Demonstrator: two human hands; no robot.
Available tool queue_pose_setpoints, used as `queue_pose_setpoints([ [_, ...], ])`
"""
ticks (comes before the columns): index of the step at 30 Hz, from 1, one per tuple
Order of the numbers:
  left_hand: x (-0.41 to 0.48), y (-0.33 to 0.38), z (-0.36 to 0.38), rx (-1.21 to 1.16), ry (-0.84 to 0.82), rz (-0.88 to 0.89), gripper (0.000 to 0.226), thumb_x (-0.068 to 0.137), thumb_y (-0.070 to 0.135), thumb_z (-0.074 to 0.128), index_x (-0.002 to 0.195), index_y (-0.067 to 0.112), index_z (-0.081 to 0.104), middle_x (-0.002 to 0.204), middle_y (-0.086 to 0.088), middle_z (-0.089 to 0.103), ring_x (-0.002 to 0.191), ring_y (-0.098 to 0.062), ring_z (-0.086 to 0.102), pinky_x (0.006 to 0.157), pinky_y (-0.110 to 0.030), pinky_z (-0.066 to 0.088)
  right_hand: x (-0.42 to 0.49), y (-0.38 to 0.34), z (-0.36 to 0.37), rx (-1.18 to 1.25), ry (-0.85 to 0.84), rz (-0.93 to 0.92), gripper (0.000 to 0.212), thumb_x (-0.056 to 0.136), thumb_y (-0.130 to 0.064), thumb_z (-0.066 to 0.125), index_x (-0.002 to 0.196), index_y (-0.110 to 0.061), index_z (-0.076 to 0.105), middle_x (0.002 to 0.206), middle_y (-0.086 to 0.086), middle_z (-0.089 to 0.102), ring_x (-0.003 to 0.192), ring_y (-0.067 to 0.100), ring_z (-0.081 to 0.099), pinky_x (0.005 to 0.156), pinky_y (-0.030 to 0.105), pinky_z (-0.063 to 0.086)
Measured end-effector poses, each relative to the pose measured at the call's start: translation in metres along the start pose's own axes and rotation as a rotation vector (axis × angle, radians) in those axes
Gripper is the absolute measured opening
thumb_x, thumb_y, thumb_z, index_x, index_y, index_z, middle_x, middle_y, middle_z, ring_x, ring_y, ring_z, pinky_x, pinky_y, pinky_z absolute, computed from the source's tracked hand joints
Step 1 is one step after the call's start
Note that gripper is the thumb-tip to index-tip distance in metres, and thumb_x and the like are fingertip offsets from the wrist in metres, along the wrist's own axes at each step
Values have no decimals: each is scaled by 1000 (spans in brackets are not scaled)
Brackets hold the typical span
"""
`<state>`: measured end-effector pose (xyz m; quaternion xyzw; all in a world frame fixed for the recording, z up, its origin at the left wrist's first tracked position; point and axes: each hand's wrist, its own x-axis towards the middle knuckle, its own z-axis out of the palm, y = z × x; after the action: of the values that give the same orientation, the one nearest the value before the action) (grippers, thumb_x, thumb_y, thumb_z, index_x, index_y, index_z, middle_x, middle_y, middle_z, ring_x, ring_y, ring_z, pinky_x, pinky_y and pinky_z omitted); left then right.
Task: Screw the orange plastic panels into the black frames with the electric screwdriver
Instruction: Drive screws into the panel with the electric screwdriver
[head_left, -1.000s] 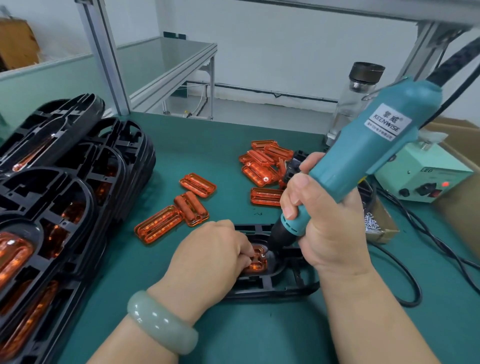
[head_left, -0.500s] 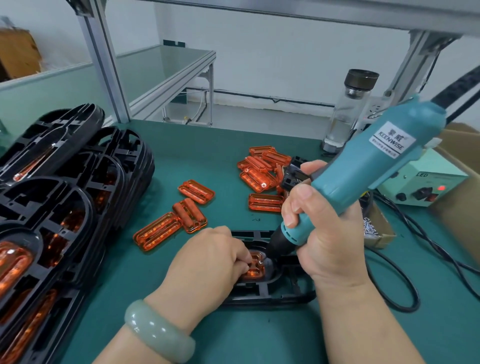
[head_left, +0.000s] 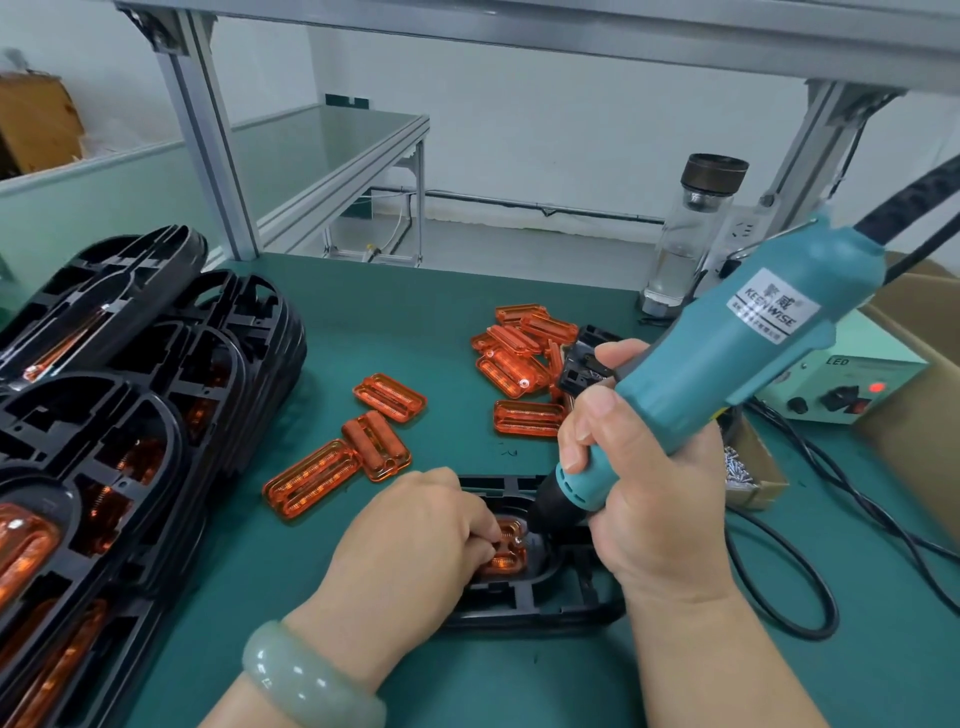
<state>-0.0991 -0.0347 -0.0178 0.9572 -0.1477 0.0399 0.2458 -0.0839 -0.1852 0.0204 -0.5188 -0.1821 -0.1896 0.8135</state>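
Observation:
A black frame (head_left: 566, 603) lies flat on the green mat near me, with an orange panel (head_left: 506, 558) seated in its oval recess. My left hand (head_left: 415, 540) rests on the frame, its curled fingers pinching at the panel's left edge; a small screw sits by the fingertips. My right hand (head_left: 639, 478) grips the teal electric screwdriver (head_left: 727, 364), tilted up to the right, its black nose down at the panel's right side. The bit tip is hidden behind the nose.
Stacked black frames (head_left: 104, 415) with orange panels fill the left. Loose orange panels (head_left: 337, 467) and a pile of them (head_left: 524, 353) lie mid-mat. A box of screws (head_left: 748, 467), a power unit (head_left: 852, 384), a glass bottle (head_left: 691, 234) and cables (head_left: 810, 597) crowd the right.
The screwdriver's body has tilted slightly and its nose has settled lower onto the panel. My left hand stays on the frame.

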Motion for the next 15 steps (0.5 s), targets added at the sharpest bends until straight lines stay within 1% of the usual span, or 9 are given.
queue_pose_setpoints([
  [3, 0, 0, -1, -7, 0, -2, 19, 88, 37, 58, 105, 39, 67, 93, 14, 51, 98, -8, 47, 84, -28, 44, -1, -1, 2, -4, -9, -4, 21, 82, 2, 53, 95, -15, 57, 56, -5, 51, 45, 14, 45, 51, 24, 42],
  [5, 0, 0, -2, -5, -4, -1, 19, 88, 37, 58, 105, 38, 67, 93, 14, 51, 97, -8, 47, 83, -28, 44, -1, -3, 4, 44, -16, -13, 22, 80, 0, 59, 95, -16, 59, 56, -5, 51, 45, 14, 46, 52, 24, 42],
  [8, 0, 1, -3, -2, -11, -4, 19, 88, 37, 58, 104, 38, 68, 93, 14, 50, 97, -9, 47, 82, -26, 43, 3, -8, 3, 163, -11, -29, 19, 78, -10, 60, 93, -22, 62, 56, -6, 50, 46, 11, 47, 53, 23, 41],
  [11, 0, 2, -2, -2, -8, -8, 19, 89, 36, 56, 105, 38, 68, 95, 13, 50, 99, -8, 46, 84, -26, 42, 6, -11, -4, 184, 59, -7, 19, 82, -6, 57, 96, -19, 58, 56, -7, 50, 46, 9, 47, 53, 23, 41],
  [13, 1, 3, 0, 8, -1, 0, 20, 90, 36, 55, 105, 38, 68, 96, 13, 50, 99, -7, 45, 83, -23, 39, 8, -10, -8, 204, 116, 11, 17, 84, -7, 51, 97, -18, 56, 56, -7, 49, 46, 9, 46, 53, 22, 42],
  [15, 1, 4, 0, 1, -4, 4, 19, 90, 36, 56, 104, 38, 68, 97, 13, 49, 99, -7, 46, 82, -21, 37, 9, -8, -10, 232, 162, 28, 16, 85, -8, 51, 96, -18, 57, 57, -7, 48, 47, 9, 46, 53, 21, 43],
])
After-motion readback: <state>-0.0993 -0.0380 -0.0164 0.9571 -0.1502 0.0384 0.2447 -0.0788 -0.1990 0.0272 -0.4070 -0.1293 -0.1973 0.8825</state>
